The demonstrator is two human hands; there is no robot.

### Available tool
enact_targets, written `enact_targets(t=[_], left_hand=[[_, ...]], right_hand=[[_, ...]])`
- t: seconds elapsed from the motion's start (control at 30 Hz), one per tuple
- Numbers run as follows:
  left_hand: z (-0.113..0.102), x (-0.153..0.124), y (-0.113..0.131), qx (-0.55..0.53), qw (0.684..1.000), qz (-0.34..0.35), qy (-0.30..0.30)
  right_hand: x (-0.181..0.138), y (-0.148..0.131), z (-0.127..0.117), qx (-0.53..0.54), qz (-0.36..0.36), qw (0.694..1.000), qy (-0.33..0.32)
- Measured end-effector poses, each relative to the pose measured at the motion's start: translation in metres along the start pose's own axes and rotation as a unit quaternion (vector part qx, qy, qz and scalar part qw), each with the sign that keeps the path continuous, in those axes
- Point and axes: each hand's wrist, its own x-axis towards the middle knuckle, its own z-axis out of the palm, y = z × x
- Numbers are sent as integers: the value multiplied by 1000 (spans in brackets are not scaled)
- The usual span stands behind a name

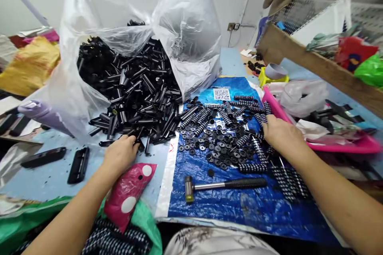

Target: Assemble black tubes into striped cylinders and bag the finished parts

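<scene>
My left hand point(120, 153) reaches into the near edge of a heap of black plastic tubes point(134, 83) spilling from a clear plastic bag point(185, 28); its fingers curl down among the tubes, and what they hold is hidden. My right hand point(279, 133) rests palm down on a blue tarp point(239, 207), fingers bent over black-and-white studded rods point(254, 151) and small black washers point(220, 143). A small hammer point(224, 185) lies on the tarp between my arms.
A pink tray point(344, 145) with bags and black parts sits to the right, under a wooden shelf edge point(314, 63). Two flat black parts point(78, 164) lie on the left. A pink spotted bag point(127, 197) lies near my left wrist. A yellow holder point(265, 79) stands behind.
</scene>
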Motion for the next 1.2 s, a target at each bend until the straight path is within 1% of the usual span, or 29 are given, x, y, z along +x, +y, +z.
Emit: enact_targets(t=[0.07, 0.13, 0.2, 0.23, 0.27, 0.3, 0.37, 0.4, 0.43, 0.47, 0.5, 0.53, 0.57, 0.63, 0.67, 0.7, 0.8, 0.83, 0.9, 0.97, 1.0, 1.03, 1.1, 1.17, 1.2], left_hand=[[1, -3, -2, -21, 1000, -15, 6], [3, -8, -7, -73, 996, -42, 20], [7, -15, -13, -185, 979, -71, 44], [8, -19, -16, -268, 958, -88, 55], [9, -22, -18, -364, 923, -105, 65], [9, -25, -19, -462, 875, -123, 74], [5, -29, -16, -629, 755, -166, 85], [1, -31, -12, -688, 695, -186, 91], [-4, -32, -8, -733, 643, -201, 96], [-9, -34, -3, -767, 599, -210, 100], [-15, -36, 4, -792, 564, -211, 99], [-20, -39, 11, -812, 540, -202, 95], [-25, -43, 19, -825, 527, -186, 85], [-34, -51, 39, -838, 524, -148, 39], [-36, -56, 50, -841, 525, -130, 12], [-38, -61, 62, -845, 523, -115, -15], [-35, -75, 100, -856, 501, -80, -96], [-33, -80, 112, -856, 497, -70, -120], [-25, -88, 132, -850, 499, -53, -162], [-17, -95, 146, -845, 503, -43, -178], [-14, -97, 151, -844, 504, -40, -179], [-11, -100, 155, -844, 505, -37, -174], [-9, -105, 161, -841, 518, -33, -152], [-8, -109, 167, -828, 546, -23, -127], [-9, -110, 170, -819, 562, -16, -114]], right_hand=[[15, 4, 9, -9, 10, 999, -32], [23, 5, 15, -4, 11, 998, -56], [24, 7, 19, 15, 9, 998, -67], [23, 7, 19, 30, 6, 997, -67], [21, 8, 18, 48, 1, 997, -63], [17, 8, 17, 71, -6, 996, -57], [7, 4, 12, 127, -27, 991, -40], [0, 0, 9, 157, -39, 986, -32], [-8, -5, 6, 183, -51, 981, -26], [-17, -10, 2, 214, -61, 975, -20], [-28, -17, -1, 258, -66, 964, -13], [-38, -24, -5, 312, -65, 948, -3], [-49, -31, -8, 373, -53, 926, 5], [-68, -48, -12, 505, 0, 863, -1], [-76, -57, -12, 557, 30, 830, -11], [-82, -67, -13, 590, 53, 805, -25], [-97, -98, -12, 648, 81, 754, -69], [-100, -108, -13, 667, 89, 733, -97], [-107, -125, -16, 713, 125, 667, -174], [-115, -136, -20, 748, 168, 599, -233], [-118, -140, -21, 757, 182, 577, -246], [-121, -143, -23, 764, 192, 562, -251], [-126, -146, -25, 774, 200, 545, -252], [-129, -149, -25, 781, 204, 538, -245], [-130, -152, -24, 783, 209, 539, -232]])
